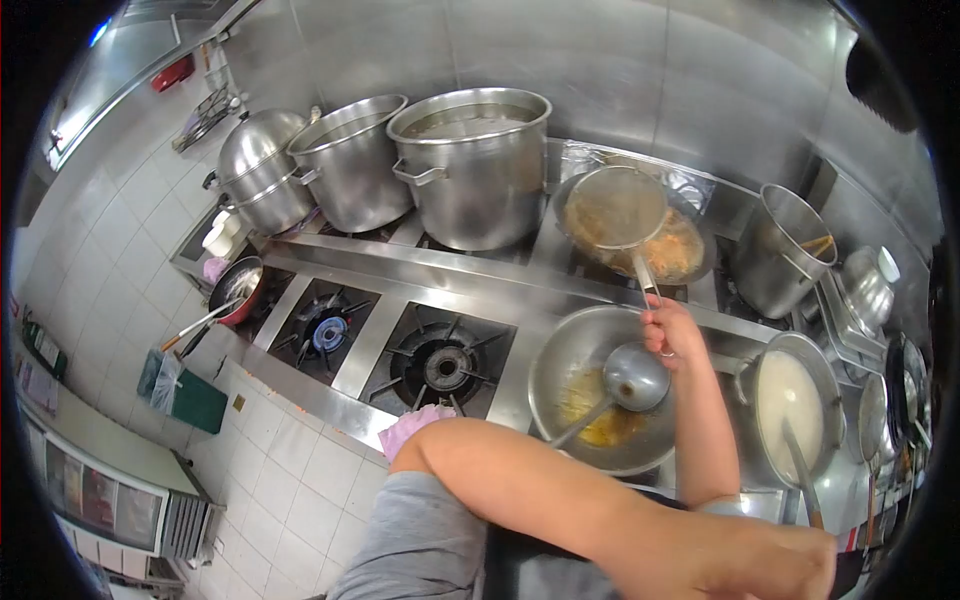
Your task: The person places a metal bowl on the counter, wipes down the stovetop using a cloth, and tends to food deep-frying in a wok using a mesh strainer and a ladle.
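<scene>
Gripping a mesh strainer [617, 205] by its handle with the right hand [674, 333], right of the frame's center, fingers closed snugly around the grip. Holds the round mesh at upper center-right, over a wide pan [706, 245] of orange-brown food; cannot tell from this angle whether touching or apart. Reaches past a large wok [552, 365] just below, with yellow liquid [600, 430] pooled inside and a steel ladle [637, 377] lying there, handle slanting toward lower left. Bends the left arm across the bottom of the frame, with the left hand [785, 565] at lower right, near a utensil handle [800, 465] slanting out of a pot [834, 425] of white liquid; cannot tell the state of those fingers, wide, narrow or holding something. Works beside a burner [445, 365] at center, with a blue flame [328, 335] farther left and a red pan [245, 310] beyond. Faces a large stockpot [470, 190] at upper center, a second stockpot [355, 180] beside it, and a dome-lidded steamer [265, 165] at upper left.
</scene>
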`<state>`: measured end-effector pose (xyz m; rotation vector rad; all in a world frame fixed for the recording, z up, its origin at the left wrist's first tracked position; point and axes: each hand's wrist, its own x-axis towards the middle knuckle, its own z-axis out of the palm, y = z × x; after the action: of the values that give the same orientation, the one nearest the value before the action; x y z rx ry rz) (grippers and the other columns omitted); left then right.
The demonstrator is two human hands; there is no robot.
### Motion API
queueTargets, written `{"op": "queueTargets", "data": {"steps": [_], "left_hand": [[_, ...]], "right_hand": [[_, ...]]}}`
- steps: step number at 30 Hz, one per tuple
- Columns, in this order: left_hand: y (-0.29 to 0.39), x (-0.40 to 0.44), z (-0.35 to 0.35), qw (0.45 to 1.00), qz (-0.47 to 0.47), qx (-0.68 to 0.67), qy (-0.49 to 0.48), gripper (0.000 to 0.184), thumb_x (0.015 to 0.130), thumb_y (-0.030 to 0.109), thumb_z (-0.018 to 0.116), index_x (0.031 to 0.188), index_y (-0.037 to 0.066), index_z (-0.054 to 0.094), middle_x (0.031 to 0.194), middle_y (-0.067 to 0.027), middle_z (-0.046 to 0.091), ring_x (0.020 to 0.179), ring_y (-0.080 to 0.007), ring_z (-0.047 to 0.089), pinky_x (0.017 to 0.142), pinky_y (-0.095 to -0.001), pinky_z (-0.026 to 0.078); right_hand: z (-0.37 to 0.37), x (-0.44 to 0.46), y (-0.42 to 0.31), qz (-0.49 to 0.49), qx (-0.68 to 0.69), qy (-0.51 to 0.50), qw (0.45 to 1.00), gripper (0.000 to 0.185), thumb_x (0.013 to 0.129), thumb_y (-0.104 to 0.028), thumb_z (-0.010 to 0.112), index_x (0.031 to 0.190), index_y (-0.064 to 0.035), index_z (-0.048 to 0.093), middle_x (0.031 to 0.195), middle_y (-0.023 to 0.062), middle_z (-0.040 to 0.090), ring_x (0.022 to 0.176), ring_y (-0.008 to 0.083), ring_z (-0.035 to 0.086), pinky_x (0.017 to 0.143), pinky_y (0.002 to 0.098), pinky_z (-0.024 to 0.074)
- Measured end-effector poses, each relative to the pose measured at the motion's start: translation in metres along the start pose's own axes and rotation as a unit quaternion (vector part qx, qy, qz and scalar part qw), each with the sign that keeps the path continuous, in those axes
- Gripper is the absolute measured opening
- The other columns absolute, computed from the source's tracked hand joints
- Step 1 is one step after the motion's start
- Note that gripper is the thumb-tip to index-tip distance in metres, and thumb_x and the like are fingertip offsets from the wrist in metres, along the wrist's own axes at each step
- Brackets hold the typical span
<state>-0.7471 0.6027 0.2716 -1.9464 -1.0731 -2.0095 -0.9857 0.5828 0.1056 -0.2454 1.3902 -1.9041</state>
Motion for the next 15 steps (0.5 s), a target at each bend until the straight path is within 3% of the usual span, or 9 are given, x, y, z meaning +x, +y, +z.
{"op": "queueTargets", "data": {"steps": [1,2,4,7,9,11,15], "left_hand": [[0.003,-0.008,-0.004,0.999,-0.022,0.025,-0.006,0.037,0.09,0.001,0.042,0.125,0.007,0.05,0.113,-0.0046,0.059,0.097,-0.0187,0.054,0.083,-0.029,0.043],[0.001,-0.017,-0.009,0.998,-0.032,0.052,-0.028,0.033,0.095,0.018,0.045,0.127,0.009,0.05,0.116,-0.0073,0.058,0.099,-0.0216,0.053,0.085,-0.03,0.042],[0.015,-0.039,-0.013,0.988,-0.127,0.067,0.054,0.026,0.092,0.005,0.039,0.106,0.009,0.06,0.1,-0.0099,0.055,0.095,-0.0237,0.052,0.082,-0.035,0.04],[0.032,-0.082,-0.033,0.936,-0.232,0.246,0.096,0.024,0.089,0.0,0.043,0.098,0.007,0.063,0.102,-0.0099,0.054,0.096,-0.023,0.053,0.085,-0.0338,0.041],[0.045,-0.124,-0.038,0.857,-0.322,0.359,0.182,0.03,0.083,-0.008,0.041,0.098,0.005,0.063,0.102,-0.0097,0.055,0.097,-0.0223,0.054,0.087,-0.0326,0.041],[0.06,-0.178,-0.043,0.759,-0.353,0.463,0.29,0.031,0.078,-0.013,0.044,0.096,0.004,0.063,0.098,-0.0085,0.057,0.097,-0.0208,0.054,0.086,-0.0311,0.042],[0.095,-0.316,-0.032,0.505,-0.332,0.598,0.526,0.015,0.087,-0.005,0.049,0.095,0.003,0.06,0.092,-0.006,0.059,0.087,-0.0166,0.057,0.082,-0.0264,0.044]], "right_hand": [[0.0,-0.006,-0.001,0.008,0.003,0.001,1.0,0.044,0.082,0.001,0.043,0.124,-0.001,0.033,0.068,0.0043,0.049,0.042,0.0068,0.037,0.035,0.0224,0.0309],[-0.002,-0.011,-0.001,0.009,0.008,-0.015,1.0,0.047,0.081,0.003,0.043,0.127,-0.0006,0.031,0.069,0.0044,0.049,0.043,0.0064,0.037,0.035,0.0224,0.0304],[-0.002,-0.026,-0.001,0.007,0.022,-0.014,1.0,0.046,0.081,0.003,0.043,0.125,-0.0009,0.032,0.071,0.0049,0.05,0.044,0.0063,0.037,0.036,0.0211,0.0298],[-0.007,-0.041,-0.002,0.002,0.051,-0.022,0.998,0.049,0.08,0.004,0.042,0.127,0.0002,0.029,0.071,0.005,0.049,0.043,0.0063,0.036,0.036,0.0213,0.0302],[-0.014,-0.049,-0.003,0.007,0.063,-0.045,0.997,0.05,0.079,0.005,0.042,0.127,0.0001,0.03,0.072,0.0054,0.049,0.043,0.0062,0.036,0.036,0.021,0.03],[-0.017,-0.062,-0.009,-0.002,0.067,-0.039,0.997,0.049,0.078,0.005,0.04,0.126,0.0002,0.03,0.073,0.0055,0.049,0.043,0.0061,0.036,0.035,0.0209,0.0302],[-0.03,-0.08,-0.019,-0.031,0.074,-0.018,0.997,0.049,0.079,0.003,0.04,0.127,0.0002,0.031,0.072,0.0051,0.05,0.042,0.0062,0.037,0.035,0.0211,0.0309]]}}
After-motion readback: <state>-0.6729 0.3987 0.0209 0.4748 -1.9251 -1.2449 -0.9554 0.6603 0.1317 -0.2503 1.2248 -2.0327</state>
